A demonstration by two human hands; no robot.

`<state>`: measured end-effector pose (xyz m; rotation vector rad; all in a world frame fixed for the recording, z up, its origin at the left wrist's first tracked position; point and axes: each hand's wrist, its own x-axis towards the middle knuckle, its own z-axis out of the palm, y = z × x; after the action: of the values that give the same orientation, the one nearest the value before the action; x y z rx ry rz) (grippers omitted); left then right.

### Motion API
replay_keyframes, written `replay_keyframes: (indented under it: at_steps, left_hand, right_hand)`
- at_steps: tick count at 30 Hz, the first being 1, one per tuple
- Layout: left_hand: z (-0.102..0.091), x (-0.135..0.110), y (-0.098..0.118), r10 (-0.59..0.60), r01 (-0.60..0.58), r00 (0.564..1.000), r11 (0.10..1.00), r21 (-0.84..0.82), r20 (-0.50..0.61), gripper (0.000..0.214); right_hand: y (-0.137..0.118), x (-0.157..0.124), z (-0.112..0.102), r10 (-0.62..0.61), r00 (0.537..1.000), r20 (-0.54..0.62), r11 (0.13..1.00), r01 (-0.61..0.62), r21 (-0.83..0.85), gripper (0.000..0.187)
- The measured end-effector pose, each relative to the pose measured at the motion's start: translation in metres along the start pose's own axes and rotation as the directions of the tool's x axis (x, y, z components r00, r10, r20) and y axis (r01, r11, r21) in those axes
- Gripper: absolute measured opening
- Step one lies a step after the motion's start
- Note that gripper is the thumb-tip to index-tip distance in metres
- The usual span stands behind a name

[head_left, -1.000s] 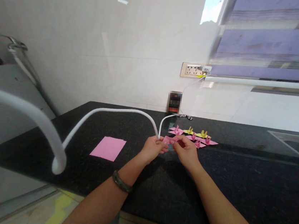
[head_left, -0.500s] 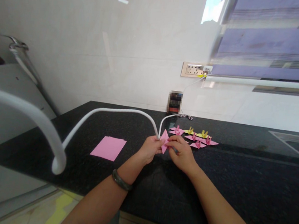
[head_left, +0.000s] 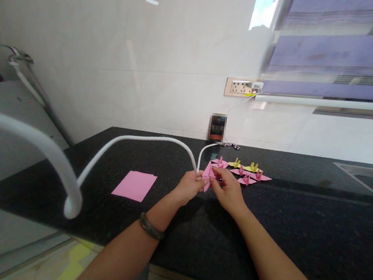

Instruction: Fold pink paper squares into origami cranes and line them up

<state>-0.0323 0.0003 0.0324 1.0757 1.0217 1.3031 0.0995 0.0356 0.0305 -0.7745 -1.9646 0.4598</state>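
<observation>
Both hands meet above a black stone counter (head_left: 298,224). My left hand (head_left: 188,187), with a dark bangle on its wrist, pinches the left edge of a small folded pink paper piece (head_left: 208,175). My right hand (head_left: 228,188) pinches the same piece from the right, fingers closed on its upper flap. The piece stands on edge between the fingertips, pointed at top and bottom. Just behind the hands lie several finished folded paper figures (head_left: 241,171), pink and yellow, in a loose row.
A flat pink paper square (head_left: 134,185) lies on the counter to the left. A thick white cable (head_left: 146,140) arcs across the counter toward a small device (head_left: 218,128) by the wall. A wall socket (head_left: 239,87) sits above. A sink edge (head_left: 364,176) shows at right.
The pink piece went from lying flat between the fingers to standing on edge, showing a pointed diamond shape. Both hands stayed almost in place, my right fingers shifting onto its upper part.
</observation>
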Motion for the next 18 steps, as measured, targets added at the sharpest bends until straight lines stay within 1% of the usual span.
replay_keyframes:
  at_steps: [4,9,15,18]
  left_hand:
    - [0.0,0.0,0.0006,-0.006,0.006,1.0,1.0,0.023,0.003,0.03]
    - [-0.001,-0.0002,-0.0016,0.013,-0.014,1.0,0.996,0.089,0.019,0.028]
    - [-0.0034,0.0024,-0.0077,0.097,-0.098,0.995,0.983,0.157,0.013,0.025]
    - [-0.0037,0.0028,-0.0077,0.116,-0.117,0.993,0.979,0.167,0.014,0.022]
  right_hand:
    - [-0.0006,-0.0012,0.0007,0.043,0.998,-0.04,0.999,-0.042,0.022,0.031]
    - [-0.003,-0.0011,-0.0001,0.112,0.989,-0.091,0.99,-0.104,0.094,0.029]
    - [-0.0029,0.0001,-0.0008,0.081,0.99,-0.114,0.996,-0.076,0.044,0.025]
    - [-0.0034,0.0001,-0.0017,0.115,0.988,-0.101,0.992,-0.109,0.061,0.022]
